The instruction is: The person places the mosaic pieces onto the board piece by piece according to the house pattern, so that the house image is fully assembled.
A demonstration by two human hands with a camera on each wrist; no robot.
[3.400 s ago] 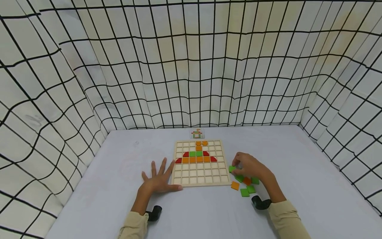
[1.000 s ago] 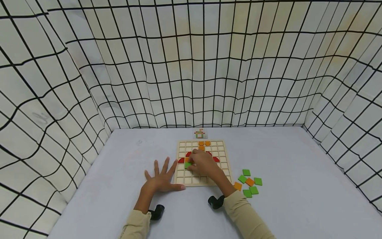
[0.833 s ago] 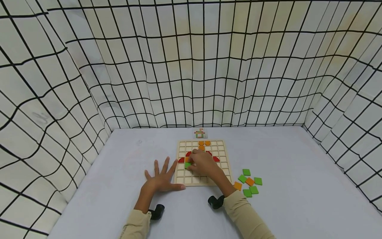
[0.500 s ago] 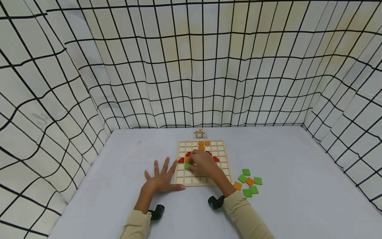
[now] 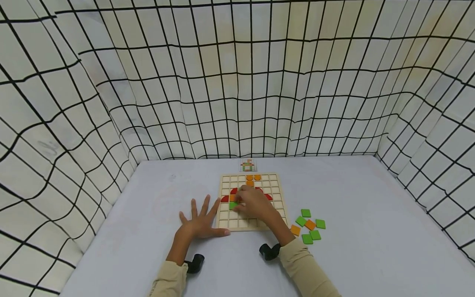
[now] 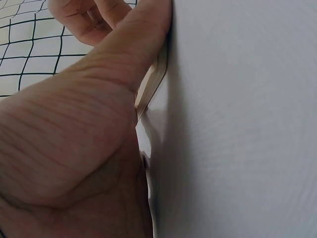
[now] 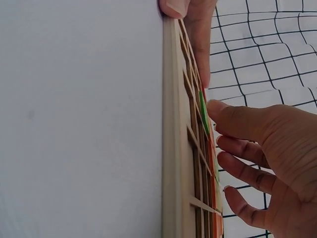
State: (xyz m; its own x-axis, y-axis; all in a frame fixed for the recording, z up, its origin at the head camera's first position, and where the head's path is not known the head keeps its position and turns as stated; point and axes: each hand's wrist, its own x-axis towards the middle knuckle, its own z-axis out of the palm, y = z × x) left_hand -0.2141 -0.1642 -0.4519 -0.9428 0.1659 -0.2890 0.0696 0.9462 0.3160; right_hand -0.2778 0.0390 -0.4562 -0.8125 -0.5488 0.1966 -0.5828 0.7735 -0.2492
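In the head view a pale wooden grid board [image 5: 252, 225] lies on the white table. My left hand [image 5: 198, 227] rests palm down with spread fingers, index fingertip at the board's left edge and thumb along its front left corner. Over the middle of the board reaches my right hand [image 5: 254, 204]. In the right wrist view its thumb tip is at a green square tile [image 7: 203, 111] in the grid, the other fingers loosely bent and apart from the thumb. Red quarter-round pieces [image 5: 224, 199] and orange round pieces [image 5: 257, 177] sit in cells; the hand hides the central tiles.
Several loose green tiles [image 5: 320, 224] and orange tiles [image 5: 295, 230] lie right of the board, near the right forearm. A small pattern card [image 5: 248, 165] lies behind the board. Black netting [image 5: 259, 103] over white walls encloses the table's back and sides.
My right hand has gone from the loose tiles leftward onto the board, where a green tile now shows below the orange row. Over the last second it stays nearly still. The left hand keeps its place.
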